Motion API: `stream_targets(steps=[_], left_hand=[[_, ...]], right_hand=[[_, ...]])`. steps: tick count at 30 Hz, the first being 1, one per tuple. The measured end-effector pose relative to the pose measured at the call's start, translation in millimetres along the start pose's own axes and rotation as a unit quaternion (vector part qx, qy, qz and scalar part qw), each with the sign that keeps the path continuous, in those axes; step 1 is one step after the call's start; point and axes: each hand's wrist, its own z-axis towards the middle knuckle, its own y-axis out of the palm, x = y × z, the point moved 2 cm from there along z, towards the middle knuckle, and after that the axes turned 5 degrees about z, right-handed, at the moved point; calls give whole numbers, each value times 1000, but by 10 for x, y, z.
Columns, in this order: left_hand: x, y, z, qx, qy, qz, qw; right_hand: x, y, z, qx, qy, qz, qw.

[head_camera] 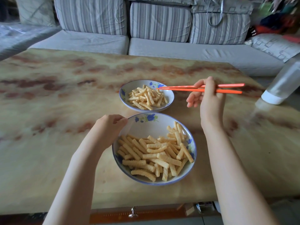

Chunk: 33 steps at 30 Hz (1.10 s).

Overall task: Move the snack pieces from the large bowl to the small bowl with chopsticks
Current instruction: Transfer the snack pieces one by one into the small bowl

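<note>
The large bowl (151, 122), white with blue flowers, stands near the table's front edge and holds many ridged yellow snack pieces (155, 156). My left hand (110, 125) grips its far-left rim. Just beyond it stands the small bowl (168, 96) with a heap of the same snack pieces (146, 98). My right hand (206, 96) holds a pair of orange chopsticks (181, 89) level. Their tips hang over the small bowl's right side with nothing visible between them.
The table (65, 111) has a marbled tan and brown top. A clear bottle with a white cap (282, 85) lies tilted at the right edge. A striped grey sofa (159, 30) runs behind the table. A drawer knob (133, 211) shows below the front edge.
</note>
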Motion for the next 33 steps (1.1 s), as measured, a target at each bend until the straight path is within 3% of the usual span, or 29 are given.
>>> stream_targets(steps=[5, 15, 33], left_hand=[[5, -9, -17, 1, 0, 1, 1000], [38, -4, -47, 3, 1, 8, 1000], [62, -5, -70, 3, -4, 19, 1000]], right_hand=[[-220, -155, 4, -2, 7, 5, 1000], [-581, -380, -94, -128, 45, -101, 986], [-660, -599, -137, -144, 75, -139, 977]])
